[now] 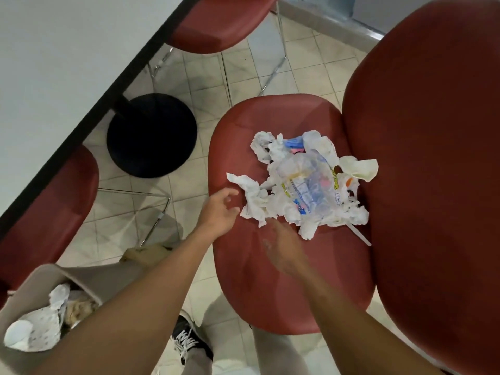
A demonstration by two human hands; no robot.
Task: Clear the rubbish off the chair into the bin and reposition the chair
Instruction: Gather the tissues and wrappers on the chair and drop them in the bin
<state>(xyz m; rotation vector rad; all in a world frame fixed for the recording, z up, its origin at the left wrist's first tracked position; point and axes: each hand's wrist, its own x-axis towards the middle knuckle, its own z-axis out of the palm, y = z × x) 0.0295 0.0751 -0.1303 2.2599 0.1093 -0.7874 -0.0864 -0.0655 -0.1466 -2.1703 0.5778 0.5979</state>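
Note:
A red chair seat fills the middle of the view, its tall backrest at the right. On the seat lies a pile of rubbish: crumpled white tissues, a clear printed plastic bag and a cream wrapper. My left hand hovers at the pile's left edge, fingers loosely curled, holding nothing. My right hand is blurred just below the pile, fingers stretched out and empty. A beige bin at the lower left holds crumpled paper.
A white table with a black edge runs along the left, on a round black base. Two more red chairs stand by it, one at the top. My shoe is on the tiled floor below.

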